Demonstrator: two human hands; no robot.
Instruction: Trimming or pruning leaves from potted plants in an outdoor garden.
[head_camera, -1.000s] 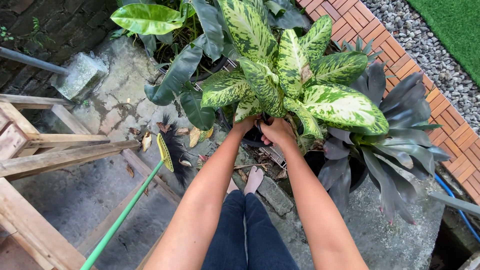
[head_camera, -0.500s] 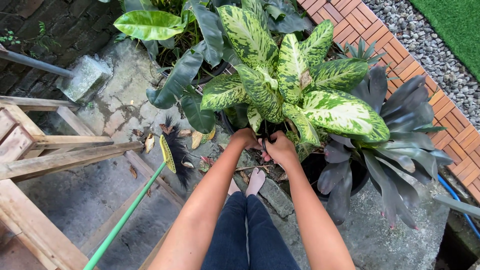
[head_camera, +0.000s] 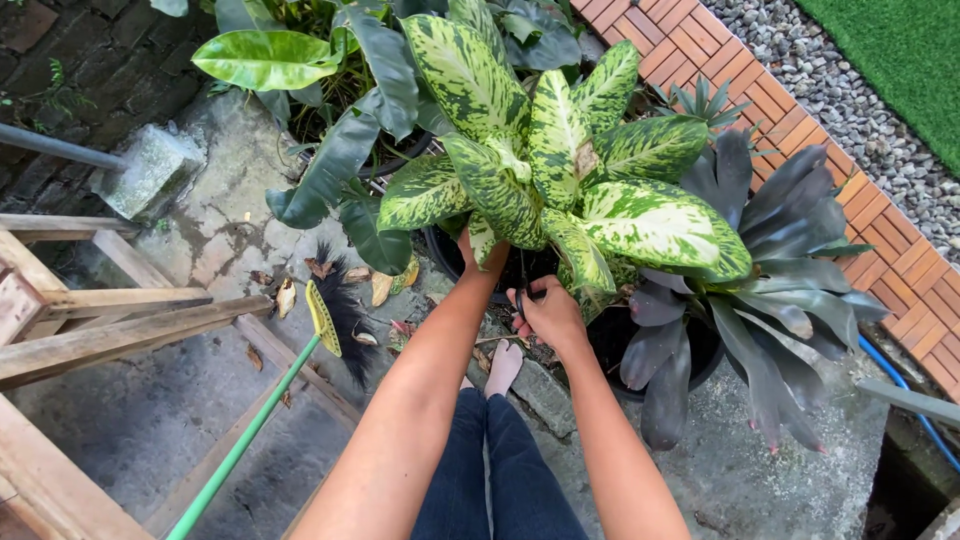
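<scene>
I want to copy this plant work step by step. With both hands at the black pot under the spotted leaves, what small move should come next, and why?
Probably steady the black pot before shifting it. The left hand reaches under the spotted plant at the rim, the right hand sits nearer, its grip unclear, and the dark-leaved plant crowds the right side.

I see a plant (head_camera: 560, 170) with green leaves speckled yellow, a dark grey-purple plant (head_camera: 770, 270), and a green-handled broom (head_camera: 255, 425).
</scene>
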